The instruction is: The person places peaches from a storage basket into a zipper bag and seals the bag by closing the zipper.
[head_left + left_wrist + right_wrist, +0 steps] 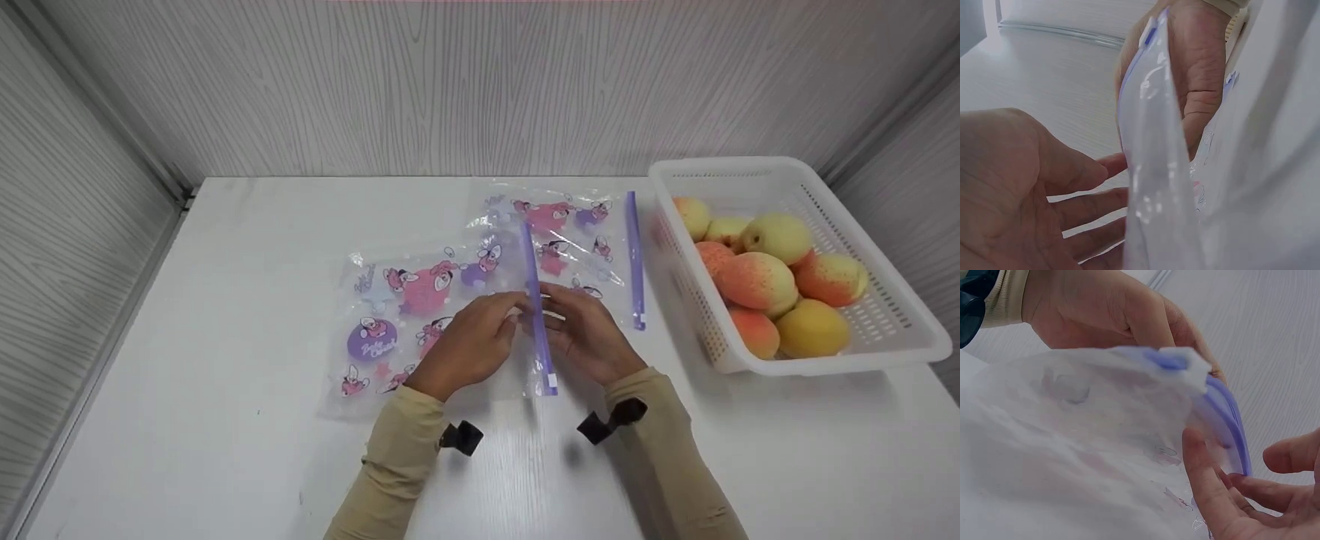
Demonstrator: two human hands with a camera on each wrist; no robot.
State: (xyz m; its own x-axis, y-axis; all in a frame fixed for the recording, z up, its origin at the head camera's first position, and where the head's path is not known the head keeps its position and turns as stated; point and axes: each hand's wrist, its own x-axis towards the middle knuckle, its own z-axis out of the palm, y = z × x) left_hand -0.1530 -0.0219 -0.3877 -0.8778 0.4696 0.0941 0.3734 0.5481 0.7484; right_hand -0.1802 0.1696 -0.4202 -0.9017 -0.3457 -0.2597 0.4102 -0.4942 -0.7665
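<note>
I'm watching a clear plastic bag with pink-and-purple prints lying centre-left, its purple zip strip facing right. Left hand meeting strip; can't tell if pinching. Right hand touching it, fingers loosely spread. Advising light, even pressure; film probably creasing easily.

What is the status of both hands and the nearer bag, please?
Left hand and right hand at the zip strip, grip unclear. Nearer bag's edge raised between them. Second bag partly overlapped by it; basket of fruit at right.
</note>
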